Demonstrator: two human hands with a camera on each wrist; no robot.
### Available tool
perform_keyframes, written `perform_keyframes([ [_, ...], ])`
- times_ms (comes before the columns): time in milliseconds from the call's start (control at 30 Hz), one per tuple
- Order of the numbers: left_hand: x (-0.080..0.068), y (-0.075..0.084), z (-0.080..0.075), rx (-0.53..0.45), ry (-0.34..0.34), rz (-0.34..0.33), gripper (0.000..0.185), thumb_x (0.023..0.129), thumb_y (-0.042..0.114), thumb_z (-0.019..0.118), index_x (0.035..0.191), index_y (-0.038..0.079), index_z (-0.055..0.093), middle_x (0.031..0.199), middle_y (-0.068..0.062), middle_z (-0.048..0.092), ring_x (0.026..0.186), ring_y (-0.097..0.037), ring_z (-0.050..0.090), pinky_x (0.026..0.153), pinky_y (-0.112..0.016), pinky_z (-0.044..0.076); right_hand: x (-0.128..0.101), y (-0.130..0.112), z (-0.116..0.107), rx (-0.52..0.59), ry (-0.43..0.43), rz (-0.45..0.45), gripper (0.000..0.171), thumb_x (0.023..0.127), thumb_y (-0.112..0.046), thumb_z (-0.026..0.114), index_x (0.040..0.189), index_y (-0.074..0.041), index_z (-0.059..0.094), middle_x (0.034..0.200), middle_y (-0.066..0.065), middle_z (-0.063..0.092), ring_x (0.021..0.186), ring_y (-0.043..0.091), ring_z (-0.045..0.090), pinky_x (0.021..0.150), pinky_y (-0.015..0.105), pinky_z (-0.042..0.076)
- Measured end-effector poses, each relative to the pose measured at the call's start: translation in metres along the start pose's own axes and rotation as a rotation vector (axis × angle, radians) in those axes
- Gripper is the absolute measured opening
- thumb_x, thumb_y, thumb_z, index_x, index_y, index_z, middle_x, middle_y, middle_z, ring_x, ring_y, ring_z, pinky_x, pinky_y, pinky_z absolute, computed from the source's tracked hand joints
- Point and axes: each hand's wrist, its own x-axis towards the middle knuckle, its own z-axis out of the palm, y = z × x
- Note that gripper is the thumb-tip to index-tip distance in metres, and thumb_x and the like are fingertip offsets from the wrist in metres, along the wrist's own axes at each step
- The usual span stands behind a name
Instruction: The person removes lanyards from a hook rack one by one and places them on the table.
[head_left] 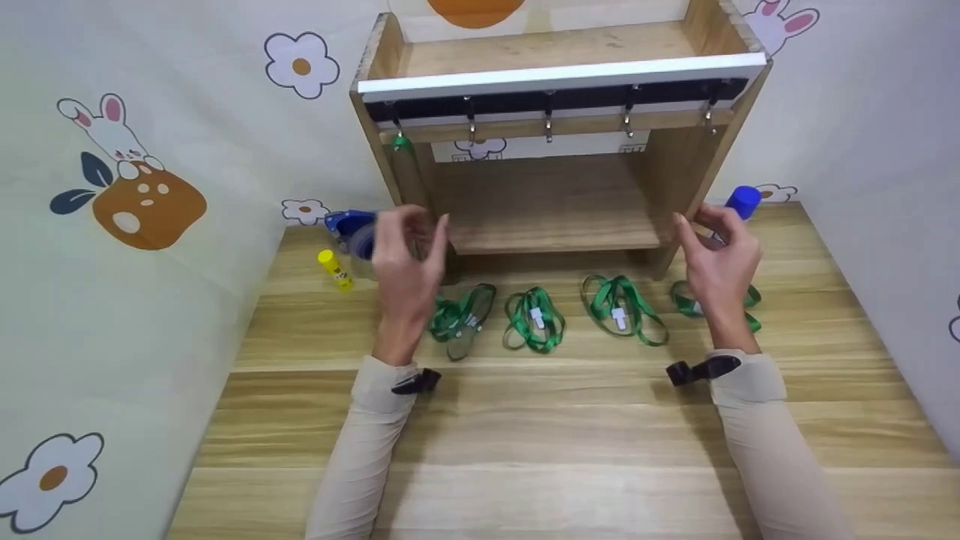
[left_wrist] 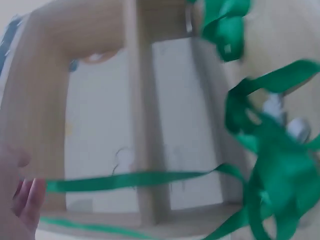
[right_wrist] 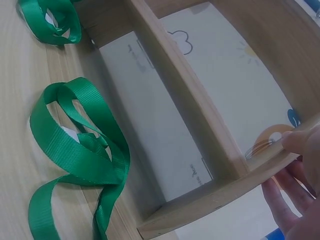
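Item: green lanyard point(head_left: 459, 319), lying on the worktop point(head_left: 480, 420) just below and right of your left hand point(head_left: 405, 266). One strand seems to run up to that hand; in the left wrist view a green band point(left_wrist: 135, 180) passes right by your fingers point(left_wrist: 27, 200). The hand is blurred, so I cannot tell whether your grip is pinching the strap or open.

Handling note: find a single loop and lift it free of the tangle, keeping it spread so it can meet a hook point(head_left: 470, 124) without twisting.

Pose, left: forearm raised from the worktop, hand upright in front of the rack's point(head_left: 555, 142) left post, fingers loosely bent.

Pose, right: right hand point(head_left: 720, 259) just beside the rack's right post, fingers relaxed and spread, holding nothing; in the right wrist view the fingertips point(right_wrist: 295, 142) lie at the side panel.

Adjacent: one strap already hanging on the far-left hook point(head_left: 401, 142); three more lanyards in a row, the nearest point(head_left: 534, 319) right of your left grip, the last point(head_left: 712, 304) under your right hand.

Periphery: blue tape dispenser point(head_left: 351, 225), yellow glue stick point(head_left: 334, 268).
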Motion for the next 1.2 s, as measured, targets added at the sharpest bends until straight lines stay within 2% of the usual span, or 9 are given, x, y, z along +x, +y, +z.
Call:
perform_keyframes([
  [67, 0.002, -0.003, -0.005, -0.002, 0.043, -0.099, 0.044, 0.098, 0.030, 0.083, 0.126, 0.002, 0.063, 0.117, -0.013, 0.064, 0.098, -0.017, 0.068, 0.082, -0.026, 0.065, 0.000, 0.000, 0.000, -0.012, 0.003, 0.013, 0.035, 0.093, -0.029, 0.088, 0.120, -0.009, 0.078, 0.121, 0.007, 0.079, 0.112, 0.011, 0.074, 0.101, 0.034, 0.064],
  [133, 0.002, -0.007, -0.008, -0.011, 0.037, -0.184, 0.054, 0.097, 0.036, 0.084, 0.132, 0.003, 0.059, 0.123, -0.013, 0.062, 0.103, -0.015, 0.068, 0.087, -0.027, 0.066, 0.000, 0.001, 0.001, -0.016, 0.004, 0.015, 0.035, 0.093, -0.029, 0.088, 0.120, -0.009, 0.078, 0.121, 0.008, 0.079, 0.112, 0.011, 0.074, 0.102, 0.036, 0.064],
  [267, -0.001, -0.010, -0.009, 0.000, -0.025, -0.255, 0.065, 0.095, 0.045, 0.084, 0.139, 0.005, 0.058, 0.127, -0.012, 0.064, 0.102, -0.014, 0.070, 0.090, -0.028, 0.066, 0.000, 0.001, 0.002, -0.010, 0.000, 0.014, 0.035, 0.093, -0.029, 0.088, 0.121, -0.009, 0.078, 0.122, 0.008, 0.079, 0.113, 0.011, 0.073, 0.102, 0.035, 0.064],
  [333, -0.002, -0.009, -0.008, 0.003, -0.035, -0.258, 0.070, 0.093, 0.049, 0.084, 0.141, 0.005, 0.058, 0.127, -0.012, 0.065, 0.099, -0.015, 0.070, 0.090, -0.029, 0.066, 0.000, 0.001, 0.002, -0.005, -0.002, 0.009, 0.035, 0.094, -0.028, 0.088, 0.120, -0.008, 0.078, 0.121, 0.008, 0.079, 0.113, 0.012, 0.073, 0.102, 0.033, 0.064],
  [467, -0.001, -0.008, -0.008, 0.000, -0.001, -0.279, 0.081, 0.088, 0.055, 0.087, 0.142, 0.005, 0.054, 0.123, -0.012, 0.063, 0.097, -0.016, 0.069, 0.087, -0.029, 0.066, 0.000, 0.001, 0.003, -0.007, -0.002, 0.012, 0.035, 0.094, -0.028, 0.087, 0.121, -0.008, 0.078, 0.121, 0.008, 0.079, 0.113, 0.011, 0.073, 0.102, 0.033, 0.064],
  [600, -0.001, -0.009, -0.010, 0.003, 0.016, -0.296, 0.083, 0.085, 0.057, 0.088, 0.140, 0.005, 0.054, 0.124, -0.012, 0.060, 0.098, -0.016, 0.067, 0.086, -0.027, 0.065, 0.000, 0.001, 0.003, -0.006, 0.011, 0.005, 0.035, 0.093, -0.026, 0.088, 0.120, -0.007, 0.077, 0.119, 0.007, 0.079, 0.111, 0.009, 0.073, 0.101, 0.033, 0.064],
  [767, -0.002, -0.009, -0.007, 0.002, -0.022, -0.261, 0.066, 0.092, 0.045, 0.087, 0.135, 0.003, 0.059, 0.121, -0.012, 0.064, 0.098, -0.017, 0.070, 0.088, -0.031, 0.067, 0.000, 0.002, 0.003, 0.007, 0.025, -0.018, 0.033, 0.092, -0.022, 0.089, 0.118, -0.003, 0.078, 0.115, 0.006, 0.080, 0.107, 0.009, 0.074, 0.099, 0.032, 0.065],
  [967, -0.007, -0.009, 0.003, -0.015, -0.092, -0.205, 0.048, 0.098, 0.027, 0.082, 0.131, -0.001, 0.062, 0.112, -0.013, 0.068, 0.096, -0.018, 0.074, 0.086, -0.029, 0.067, 0.001, 0.000, 0.001, -0.015, 0.020, -0.001, 0.033, 0.093, -0.025, 0.088, 0.120, -0.007, 0.077, 0.120, 0.007, 0.079, 0.112, 0.010, 0.074, 0.100, 0.028, 0.064],
  [1200, -0.012, -0.015, 0.008, 0.004, -0.081, -0.211, 0.035, 0.099, 0.020, 0.082, 0.123, -0.001, 0.068, 0.105, -0.013, 0.071, 0.090, -0.019, 0.076, 0.081, -0.025, 0.066, 0.000, 0.000, 0.002, -0.019, 0.010, 0.018, 0.035, 0.094, -0.027, 0.087, 0.121, -0.008, 0.077, 0.122, 0.007, 0.079, 0.114, 0.012, 0.073, 0.103, 0.034, 0.063],
])
